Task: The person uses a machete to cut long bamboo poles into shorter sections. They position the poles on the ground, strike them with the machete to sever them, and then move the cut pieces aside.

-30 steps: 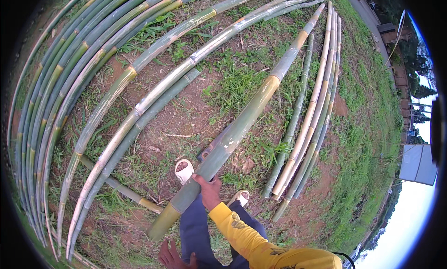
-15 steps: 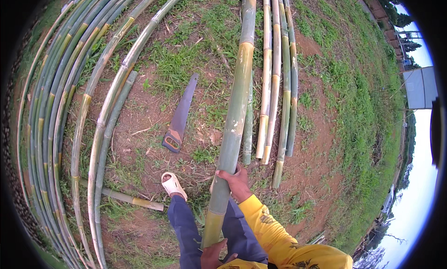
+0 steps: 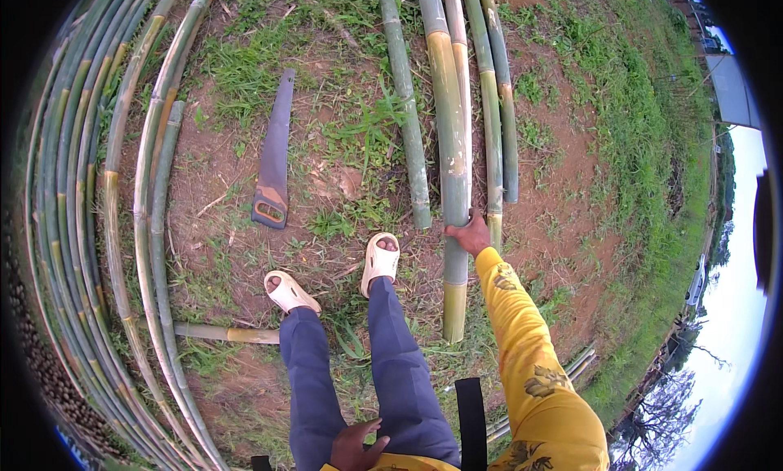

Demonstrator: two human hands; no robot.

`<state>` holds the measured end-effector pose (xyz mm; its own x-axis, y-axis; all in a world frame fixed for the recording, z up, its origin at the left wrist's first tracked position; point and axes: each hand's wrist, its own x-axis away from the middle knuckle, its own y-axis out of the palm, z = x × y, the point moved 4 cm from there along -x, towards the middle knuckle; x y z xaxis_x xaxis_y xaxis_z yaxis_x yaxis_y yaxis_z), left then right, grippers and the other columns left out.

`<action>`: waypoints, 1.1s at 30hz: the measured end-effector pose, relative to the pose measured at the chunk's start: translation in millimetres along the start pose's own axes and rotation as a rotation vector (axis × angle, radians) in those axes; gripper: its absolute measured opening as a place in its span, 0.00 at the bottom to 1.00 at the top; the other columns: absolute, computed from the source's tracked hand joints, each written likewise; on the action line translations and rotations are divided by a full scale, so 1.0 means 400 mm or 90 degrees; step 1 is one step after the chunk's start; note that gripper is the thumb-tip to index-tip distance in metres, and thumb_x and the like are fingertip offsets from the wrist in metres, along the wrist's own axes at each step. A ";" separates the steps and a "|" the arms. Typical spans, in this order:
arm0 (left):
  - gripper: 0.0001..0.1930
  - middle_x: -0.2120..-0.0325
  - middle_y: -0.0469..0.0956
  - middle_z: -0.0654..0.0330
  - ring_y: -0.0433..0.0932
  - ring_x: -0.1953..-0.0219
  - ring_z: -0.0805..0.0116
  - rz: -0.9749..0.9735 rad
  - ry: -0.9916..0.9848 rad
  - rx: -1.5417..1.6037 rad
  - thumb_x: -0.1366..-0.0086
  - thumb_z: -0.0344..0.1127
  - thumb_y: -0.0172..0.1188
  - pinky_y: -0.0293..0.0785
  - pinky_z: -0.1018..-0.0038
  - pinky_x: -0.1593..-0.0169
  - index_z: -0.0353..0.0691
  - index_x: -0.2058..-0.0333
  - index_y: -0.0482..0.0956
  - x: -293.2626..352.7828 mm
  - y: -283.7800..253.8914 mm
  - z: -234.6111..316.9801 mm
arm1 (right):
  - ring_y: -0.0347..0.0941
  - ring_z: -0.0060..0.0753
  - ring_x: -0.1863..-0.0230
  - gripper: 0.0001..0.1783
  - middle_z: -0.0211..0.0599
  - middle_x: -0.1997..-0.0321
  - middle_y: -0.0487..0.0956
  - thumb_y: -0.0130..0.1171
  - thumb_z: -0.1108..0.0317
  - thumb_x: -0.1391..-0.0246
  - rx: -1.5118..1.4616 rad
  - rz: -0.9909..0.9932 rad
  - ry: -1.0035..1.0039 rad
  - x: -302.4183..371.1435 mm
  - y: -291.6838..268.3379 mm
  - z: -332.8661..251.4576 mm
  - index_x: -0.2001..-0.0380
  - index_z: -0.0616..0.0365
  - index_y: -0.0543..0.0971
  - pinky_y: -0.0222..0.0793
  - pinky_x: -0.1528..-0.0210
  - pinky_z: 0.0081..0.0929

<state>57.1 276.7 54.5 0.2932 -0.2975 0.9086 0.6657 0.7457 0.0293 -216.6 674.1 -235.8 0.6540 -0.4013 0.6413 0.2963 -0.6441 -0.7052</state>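
A thick green bamboo pole [image 3: 451, 149] with yellowish bands lies lengthwise right of my feet, over or against the other poles there. My right hand [image 3: 471, 233] grips it a little above its near end, the thumb lying across the top and some fingers hidden behind. Down at my lap, my left hand [image 3: 356, 448] is empty, its fingers apart near my blue trousers. On the ground to the left of my cream sandals [image 3: 381, 263] lies a handsaw [image 3: 275, 149], its orange and dark handle toward me.
Many long bamboo poles [image 3: 69, 185] curve along the left side. A short bamboo length [image 3: 228, 333] lies crosswise near my left foot. More poles [image 3: 493, 128] lie at the right, and thinner ones [image 3: 581, 362] behind my right arm. Grass [image 3: 644, 185] covers the right side.
The thick pole has moved right and down beside the other poles, with my right hand still on it. My left hand has let go of its near end. The view has shifted.
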 end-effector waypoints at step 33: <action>0.14 0.62 0.83 0.63 0.81 0.57 0.58 0.149 -0.288 0.153 0.35 0.42 0.63 0.74 0.60 0.50 0.48 0.52 0.82 0.209 -0.411 -0.436 | 0.73 0.62 0.42 0.31 0.55 0.43 0.74 0.69 0.65 0.51 0.203 -0.192 -0.364 0.144 1.179 -0.748 0.44 0.60 0.70 0.71 0.41 0.51</action>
<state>91.8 25.3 53.1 0.0550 0.1385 0.9888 0.4278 0.8916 -0.1487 -247.7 152.5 -440.9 0.7481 0.2243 0.6245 0.6530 -0.4165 -0.6326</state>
